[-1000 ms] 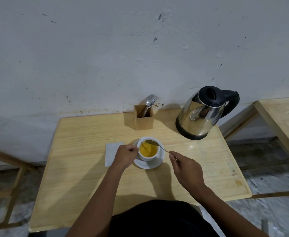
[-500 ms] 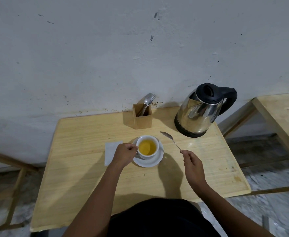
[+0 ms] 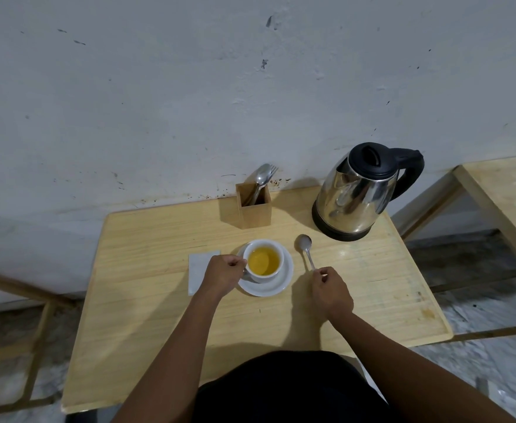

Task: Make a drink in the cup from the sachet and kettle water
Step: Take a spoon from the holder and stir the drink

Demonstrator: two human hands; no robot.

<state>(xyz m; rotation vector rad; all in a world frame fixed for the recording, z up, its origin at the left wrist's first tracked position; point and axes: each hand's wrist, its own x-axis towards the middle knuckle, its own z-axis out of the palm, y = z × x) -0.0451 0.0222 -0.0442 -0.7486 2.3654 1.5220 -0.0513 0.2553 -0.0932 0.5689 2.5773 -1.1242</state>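
A white cup (image 3: 264, 260) full of yellow drink stands on a white saucer (image 3: 281, 283) in the middle of the wooden table (image 3: 146, 300). My left hand (image 3: 223, 274) grips the cup's handle on its left side. My right hand (image 3: 330, 290) pinches the end of a metal spoon (image 3: 304, 247), whose bowl lies low over the table just right of the saucer. A white sachet or paper (image 3: 197, 270) lies flat left of the cup, partly under my left hand. The steel kettle (image 3: 362, 193) with a black lid stands at the back right.
A wooden cutlery holder (image 3: 253, 207) with a spoon and a fork stands behind the cup by the wall. A second wooden table (image 3: 506, 190) is to the right. The wall runs along the table's far edge.
My right hand lifted the spoon out of the cup, carried it to the right and lowered it beside the saucer. My left hand stayed on the cup's handle.
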